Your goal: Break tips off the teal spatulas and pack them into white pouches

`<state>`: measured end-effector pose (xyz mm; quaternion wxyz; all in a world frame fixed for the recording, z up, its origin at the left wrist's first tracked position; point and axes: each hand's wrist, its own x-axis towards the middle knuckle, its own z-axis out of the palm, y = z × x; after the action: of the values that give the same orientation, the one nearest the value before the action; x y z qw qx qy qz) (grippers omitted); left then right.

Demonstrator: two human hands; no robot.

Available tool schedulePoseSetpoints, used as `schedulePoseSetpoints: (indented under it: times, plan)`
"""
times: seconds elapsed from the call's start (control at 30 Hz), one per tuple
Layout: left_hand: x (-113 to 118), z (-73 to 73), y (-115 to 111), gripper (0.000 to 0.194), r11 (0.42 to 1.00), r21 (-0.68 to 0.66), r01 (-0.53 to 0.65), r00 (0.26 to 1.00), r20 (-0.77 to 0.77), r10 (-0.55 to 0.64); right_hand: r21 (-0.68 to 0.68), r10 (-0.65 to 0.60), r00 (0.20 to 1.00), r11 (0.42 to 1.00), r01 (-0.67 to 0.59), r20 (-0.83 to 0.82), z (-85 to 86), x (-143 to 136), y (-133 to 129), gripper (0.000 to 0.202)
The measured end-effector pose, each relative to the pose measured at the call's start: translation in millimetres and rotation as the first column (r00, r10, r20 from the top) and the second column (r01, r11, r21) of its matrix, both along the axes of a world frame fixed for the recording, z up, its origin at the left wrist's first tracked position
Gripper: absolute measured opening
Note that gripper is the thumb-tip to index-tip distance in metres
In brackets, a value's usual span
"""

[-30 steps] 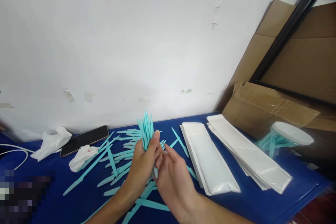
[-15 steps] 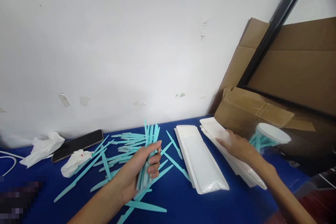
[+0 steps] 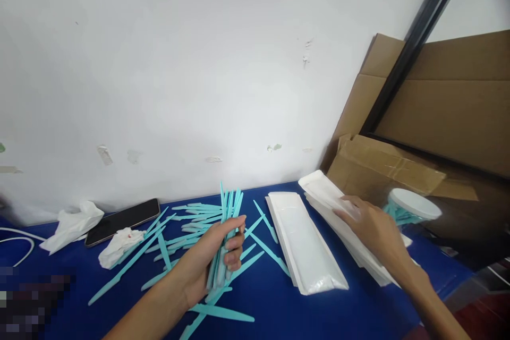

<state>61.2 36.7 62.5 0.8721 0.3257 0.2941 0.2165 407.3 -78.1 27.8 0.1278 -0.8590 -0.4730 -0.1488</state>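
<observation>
My left hand [image 3: 223,249] is closed around an upright bundle of teal plastic knives [image 3: 230,207], their thin ends pointing up. Loose teal knives [image 3: 229,312] lie in a scattered pile around and beneath that wrist. On the right, my right hand [image 3: 372,226] pinches the top white paper packet [image 3: 321,185], whose far end is raised off the stack of packets [image 3: 358,257] below. Its fingertips are partly hidden and slightly blurred. Between the hands lies a second, shorter stack with a clear-fronted white packet [image 3: 308,247] on top.
At the left are a dark phone [image 3: 123,220], crumpled tissues [image 3: 74,226] and a white cable [image 3: 24,239]. A white-lidded tub [image 3: 414,204] with teal pieces stands right of my right hand. Cardboard boxes [image 3: 390,164] and a wall [image 3: 199,64] border the blue table [image 3: 279,316].
My right hand has shifted slightly right, and the top packet's far end has lifted and slid off line with the stack. The left hand keeps its bundle. The view has turned slightly.
</observation>
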Motion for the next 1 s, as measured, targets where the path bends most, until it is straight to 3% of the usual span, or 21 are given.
schedulePoseSetpoints:
  times: [0.2, 0.33, 0.43, 0.63, 0.7, 0.77, 0.83, 0.87, 0.93, 1.0]
  plan:
    - [2.2, 4.1, -7.3, 0.026, 0.985, 0.173, -0.003, 0.995, -0.099, 0.021, 0.223, 0.247, 0.967, 0.948, -0.227, -0.066, 27.2, -57.3, -16.7, 0.04]
    - [5.3, 2.8, -15.6, 0.032, 0.955, 0.296, 0.029, 0.957, -0.284, 0.059, 0.219, 0.361, 0.93, 0.915, -0.338, -0.073, 29.3, -109.8, -19.2, 0.041]
    - [7.7, 1.8, -21.4, 0.036, 0.933, 0.352, 0.067, 0.946, -0.321, 0.053, 0.177, 0.402, 0.911, 0.907, -0.382, -0.091, 30.4, -134.2, -17.9, 0.043]
    - [7.3, 2.2, -22.9, 0.036, 0.972, 0.235, -0.003, 0.976, -0.211, 0.054, 0.031, 0.23, 0.973, 0.973, -0.23, -0.005, 19.4, -114.3, 3.4, 0.047]
    - [6.2, 0.9, -22.4, 0.036, 0.982, 0.189, 0.015, 0.987, -0.158, 0.015, 0.046, 0.257, 0.966, 0.966, -0.256, -0.033, 16.2, -107.3, 9.3, 0.049]
    - [4.3, -1.2, -23.1, 0.035, 0.987, 0.152, 0.05, 0.99, -0.137, -0.029, 0.156, 0.346, 0.93, 0.932, -0.326, -0.122, 19.3, -111.2, 10.1, 0.047]
    - [0.9, -4.1, -24.9, 0.033, 0.989, 0.124, 0.085, 0.99, -0.124, -0.069, 0.279, 0.458, 0.824, 0.883, -0.378, -0.333, 27.0, -126.1, 7.3, 0.042]
    - [-1.5, -6.2, -26.1, 0.032, 0.99, 0.104, 0.101, 0.989, -0.117, -0.088, 0.318, 0.496, 0.723, 0.867, -0.384, -0.48, 30.7, -136.5, 6.0, 0.041]
    - [-7.0, -12.3, -28.7, 0.031, 0.992, 0.048, 0.117, 0.989, -0.102, -0.111, 0.372, 0.531, 0.455, 0.84, -0.396, -0.715, 33.1, -160.0, 6.2, 0.044]
    - [-12.7, -21.2, -31.4, 0.035, 0.994, 0.008, 0.11, 0.99, -0.089, -0.109, 0.405, 0.511, 0.188, 0.817, -0.411, -0.839, 26.6, -182.9, 11.5, 0.046]
